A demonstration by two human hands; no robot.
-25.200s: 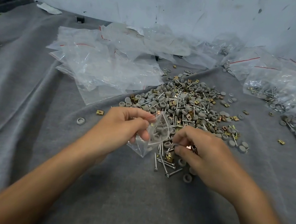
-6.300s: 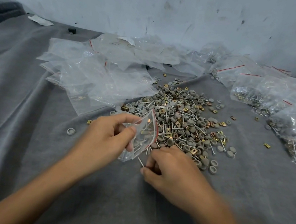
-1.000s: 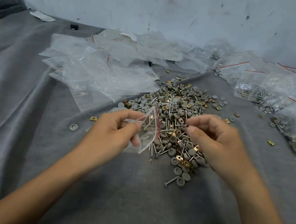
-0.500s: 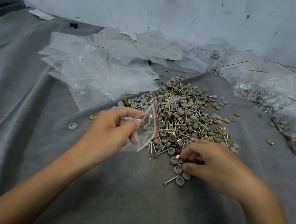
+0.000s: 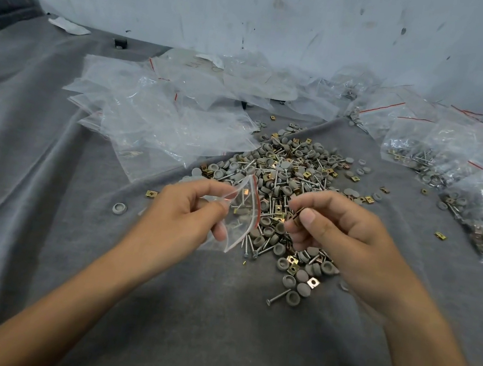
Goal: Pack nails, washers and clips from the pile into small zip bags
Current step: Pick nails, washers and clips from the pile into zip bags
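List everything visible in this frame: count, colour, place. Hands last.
pile: one; grey washers, silver nails, brass clips; centre of the cloth
zip bag: one; clear with a red strip; in the left hand, at the pile's near-left edge
empty bags: many; clear; behind and left of the pile
filled bags: several; clear, red strips; far right
stray washer: one; grey; left of the hands
stray clips: several; brass; scattered around the pile
cloth: one; grey; under everything
wall: one; whitish, scuffed; behind
left hand: holds the zip bag
right hand: pinches a brass clip above the pile
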